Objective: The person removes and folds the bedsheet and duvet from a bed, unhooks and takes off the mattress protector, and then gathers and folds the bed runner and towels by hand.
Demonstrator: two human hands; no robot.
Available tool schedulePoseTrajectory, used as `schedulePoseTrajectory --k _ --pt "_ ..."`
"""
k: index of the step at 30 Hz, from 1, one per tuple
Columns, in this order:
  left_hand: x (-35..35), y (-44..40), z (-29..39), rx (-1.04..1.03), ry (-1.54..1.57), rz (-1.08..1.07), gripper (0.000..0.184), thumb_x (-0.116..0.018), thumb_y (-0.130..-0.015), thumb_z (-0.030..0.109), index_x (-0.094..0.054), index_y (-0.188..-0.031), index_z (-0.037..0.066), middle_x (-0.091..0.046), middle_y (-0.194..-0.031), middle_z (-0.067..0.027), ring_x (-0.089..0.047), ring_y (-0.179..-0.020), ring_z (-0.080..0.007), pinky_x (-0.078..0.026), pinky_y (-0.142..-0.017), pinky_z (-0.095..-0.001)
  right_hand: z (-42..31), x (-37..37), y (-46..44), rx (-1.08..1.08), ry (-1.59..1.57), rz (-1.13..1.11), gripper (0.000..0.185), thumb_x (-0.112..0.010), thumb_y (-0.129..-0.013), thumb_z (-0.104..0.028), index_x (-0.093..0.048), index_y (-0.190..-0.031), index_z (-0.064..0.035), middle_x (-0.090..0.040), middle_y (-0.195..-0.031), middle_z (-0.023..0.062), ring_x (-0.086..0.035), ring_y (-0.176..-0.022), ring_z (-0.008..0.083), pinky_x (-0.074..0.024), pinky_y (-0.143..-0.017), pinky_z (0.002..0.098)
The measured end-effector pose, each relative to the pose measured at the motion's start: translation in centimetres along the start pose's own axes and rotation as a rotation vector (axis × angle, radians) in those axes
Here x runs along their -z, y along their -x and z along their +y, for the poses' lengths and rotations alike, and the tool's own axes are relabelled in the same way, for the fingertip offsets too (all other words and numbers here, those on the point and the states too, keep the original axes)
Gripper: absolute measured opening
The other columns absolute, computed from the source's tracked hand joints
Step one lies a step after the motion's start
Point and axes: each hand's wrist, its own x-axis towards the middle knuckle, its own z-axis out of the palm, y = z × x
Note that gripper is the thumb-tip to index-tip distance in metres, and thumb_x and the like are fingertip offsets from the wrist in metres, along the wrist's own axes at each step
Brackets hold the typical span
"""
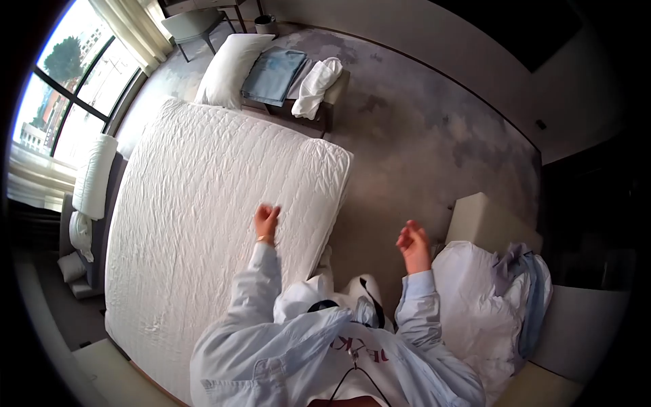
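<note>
My left hand (266,221) hovers over the white quilted mattress cover (210,183) of the bed, fingers loosely curled and thumb apart, holding nothing. A gap of floor separates it from my right hand (414,247), raised in the air with its fingers bent and slightly spread, also holding nothing. Nearest to the right hand is a heap of white bedding (468,278) at the lower right, with a bluish-grey cloth (532,298) draped on it. The mattress cover is wrinkled and has no sheet over it.
A white pillow (234,68), folded blue cloth (274,74) and crumpled white cloth (317,88) lie on a bench at the bed's foot. Another pillow (95,176) leans by the headboard. A beige box-shaped seat (475,220), chair (193,25) and bin (266,25) stand around.
</note>
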Motion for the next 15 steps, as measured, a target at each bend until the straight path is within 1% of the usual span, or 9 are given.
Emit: schedulePoseTrajectory --k 2,3,4,5,8,12,13,14,15 --pt "-8.0 -4.4 3.2 -0.041 0.043 -0.162 0.029 -0.066 -0.074 0.006 -0.04 -0.065 0.015 -0.04 -0.057 0.006 -0.036 -0.043 -0.004 -0.031 -0.038 -0.0201 -3.9 0.1 -2.9 0.115 0.035 -0.007 0.013 -0.053 -0.084 -0.017 -0.055 -0.095 -0.0095 -0.056 -0.076 0.0022 -0.053 -0.062 0.0092 -0.0444 -0.057 0.0224" --pt "-11.8 -6.1 4.5 -0.085 0.059 -0.235 0.03 -0.064 -0.074 0.004 -0.038 -0.063 0.014 -0.04 -0.055 0.0055 -0.035 -0.041 -0.0041 -0.029 -0.037 -0.0198 -5.7 0.1 -3.8 0.146 0.078 0.013 0.013 -0.053 -0.084 -0.017 -0.054 -0.095 -0.0094 -0.056 -0.076 0.0021 -0.052 -0.063 0.0091 -0.0443 -0.057 0.0225" --pt "-15.6 -7.5 6.1 -0.058 0.05 -0.282 0.033 -0.063 -0.075 0.003 -0.036 -0.061 0.014 -0.038 -0.052 0.0057 -0.033 -0.04 -0.0036 -0.026 -0.037 -0.0196 -7.5 0.4 -5.2 0.183 0.123 0.031 0.013 -0.053 -0.085 -0.017 -0.054 -0.095 -0.0093 -0.056 -0.076 0.0019 -0.052 -0.063 0.009 -0.0441 -0.057 0.0226" --pt "-19.1 -8.9 6.9 -0.063 0.11 -0.338 0.036 -0.062 -0.076 0.003 -0.033 -0.059 0.014 -0.035 -0.051 0.0066 -0.03 -0.04 -0.0028 -0.023 -0.037 -0.0196 -8.8 1.6 -7.3 0.172 0.166 0.085 0.013 -0.051 -0.084 -0.013 -0.054 -0.096 -0.0082 -0.055 -0.075 0.0022 -0.052 -0.063 0.0107 -0.044 -0.057 0.0239" --pt "-27.3 -11.7 7.9 -0.088 0.111 -0.436 0.037 -0.061 -0.077 0.002 -0.03 -0.059 0.014 -0.034 -0.05 0.0074 -0.028 -0.04 -0.0019 -0.021 -0.037 -0.0199 -13.2 4.1 -13.3 0.169 0.213 0.151 0.014 -0.051 -0.084 -0.016 -0.054 -0.097 -0.0099 -0.055 -0.077 0.0014 -0.052 -0.065 0.0083 -0.0433 -0.059 0.022" --pt "-32.5 -16.2 4.6 -0.107 0.046 -0.368 0.036 -0.061 -0.076 0.002 -0.031 -0.059 0.013 -0.033 -0.05 0.0071 -0.028 -0.039 -0.0019 -0.021 -0.036 -0.0198 -19.9 5.6 -23.9 0.204 0.114 0.194 0.016 -0.051 -0.082 -0.011 -0.053 -0.098 -0.01 -0.054 -0.078 0.0014 -0.05 -0.065 0.0092 -0.0426 -0.06 0.0224" --pt "-32.8 -17.1 3.9 0.026 0.053 -0.299 0.035 -0.06 -0.076 0.002 -0.032 -0.06 0.014 -0.034 -0.049 0.0064 -0.029 -0.038 -0.0028 -0.02 -0.035 -0.0198 -21.3 6.3 -27.2 0.196 0.095 0.198 0.018 -0.051 -0.081 -0.01 -0.053 -0.099 -0.01 -0.054 -0.078 0.0015 -0.049 -0.064 0.0096 -0.0423 -0.06 0.0229" --pt "-33.1 -18.1 3.6 0.029 0.035 -0.268 0.035 -0.06 -0.076 0.002 -0.032 -0.06 0.014 -0.034 -0.049 0.0064 -0.029 -0.038 -0.0028 -0.02 -0.035 -0.0198 -23.4 5.4 -30.0 0.197 0.118 0.231 0.02 -0.052 -0.081 -0.01 -0.054 -0.101 -0.0083 -0.055 -0.083 0.0011 -0.051 -0.068 0.0105 -0.0422 -0.059 0.0244" --pt "-32.8 -18.9 3.4 0.15 0.096 -0.156 0.033 -0.061 -0.075 0.003 -0.033 -0.062 0.014 -0.035 -0.049 0.006 -0.03 -0.036 -0.0039 -0.021 -0.034 -0.0206 -25.1 5.2 -32.5 0.204 0.123 0.187 0.02 -0.051 -0.081 -0.009 -0.054 -0.1 -0.0081 -0.056 -0.083 0.0015 -0.051 -0.068 0.0107 -0.0427 -0.059 0.0243"
